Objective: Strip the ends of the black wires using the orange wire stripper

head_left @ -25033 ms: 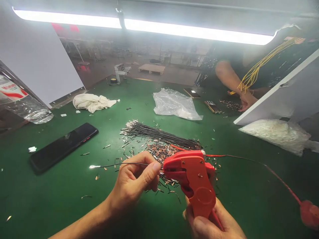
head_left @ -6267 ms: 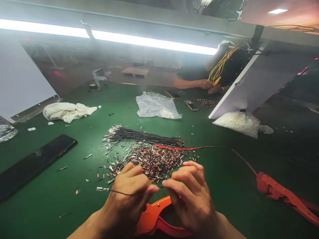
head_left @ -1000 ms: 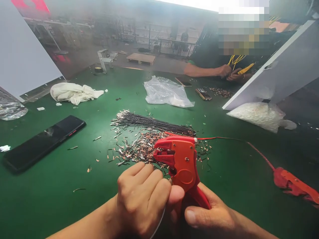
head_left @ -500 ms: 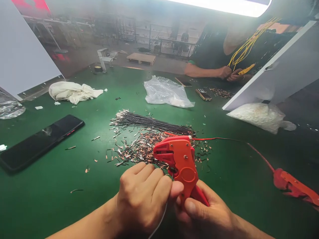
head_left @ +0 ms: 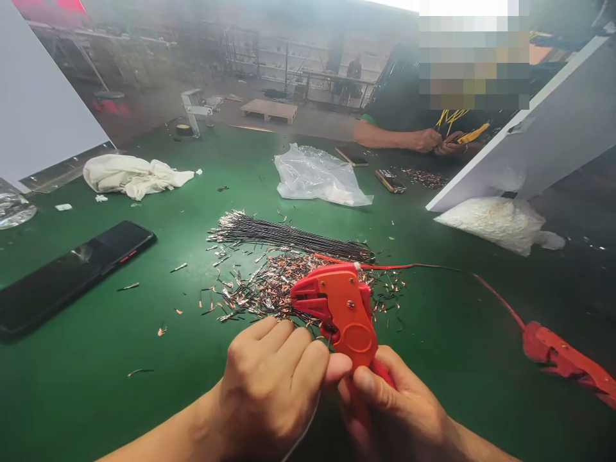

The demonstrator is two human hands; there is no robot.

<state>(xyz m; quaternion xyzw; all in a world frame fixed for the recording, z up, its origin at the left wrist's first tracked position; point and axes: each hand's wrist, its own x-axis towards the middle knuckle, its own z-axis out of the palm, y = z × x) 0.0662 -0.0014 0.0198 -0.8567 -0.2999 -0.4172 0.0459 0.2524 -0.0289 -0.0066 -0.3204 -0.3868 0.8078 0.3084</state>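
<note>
My right hand (head_left: 404,401) is wrapped around the handles of a red and orange wire stripper (head_left: 344,295), its jaws pointing left. My left hand (head_left: 276,378) is closed in a fist, thumb against the tool, pinching a thin wire (head_left: 312,420). One end of that wire runs up to the notch below the stripper's jaws; the other hangs below my fist. Just past the tool lies a heap of cut wire scraps (head_left: 269,282), dark insulation and bare copper. Behind the heap rests a bundle of black wires (head_left: 289,235) with metal terminals at its left end.
A dark phone (head_left: 77,276) lies left on the green table (head_left: 192,410). Farther back are a white cloth (head_left: 129,176), a clear plastic bag (head_left: 320,176) and a filled bag (head_left: 495,224). Another red tool (head_left: 568,359) lies right. Across the table, a person's hands (head_left: 433,140) hold yellow wires.
The stripper's handles look squeezed closer together in my right hand. My left hand keeps its hold on the wire, and the whole view has shifted slightly.
</note>
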